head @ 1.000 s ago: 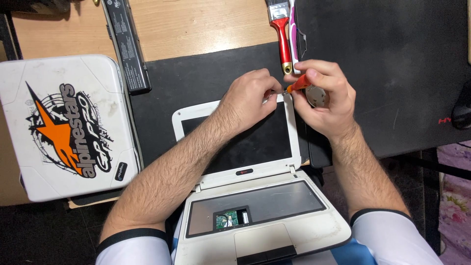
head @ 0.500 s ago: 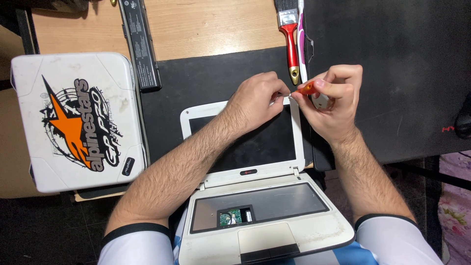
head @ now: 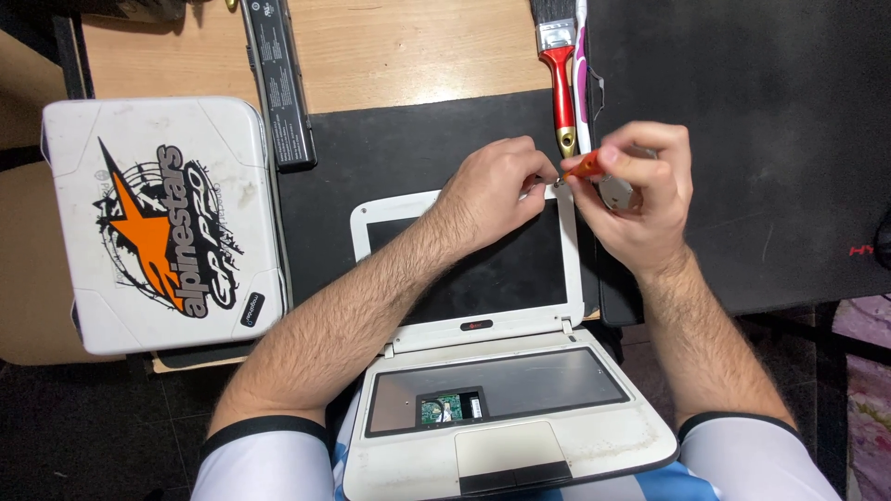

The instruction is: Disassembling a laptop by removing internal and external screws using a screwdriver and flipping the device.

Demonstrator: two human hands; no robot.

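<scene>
A small white laptop (head: pixel 483 371) lies opened flat before me, its keyboard removed so a green circuit board (head: pixel 444 408) shows in the bay. My left hand (head: pixel 497 186) rests on the top right corner of the screen bezel, fingers pinched there. My right hand (head: pixel 640 190) grips a small orange-handled screwdriver (head: pixel 585 167), its tip pointing at that same corner, right beside my left fingertips.
A second closed white laptop (head: pixel 158 218) with a sticker sits at the left. A long black battery (head: pixel 278 79) lies on the wooden desk. A red-handled paintbrush (head: pixel 561 79) and a white-pink tool lie above my hands. A black mat (head: pixel 742 111) covers the right.
The camera view has shifted slightly; both hands stay at the screen's top right corner, with the screwdriver tip kept against it.
</scene>
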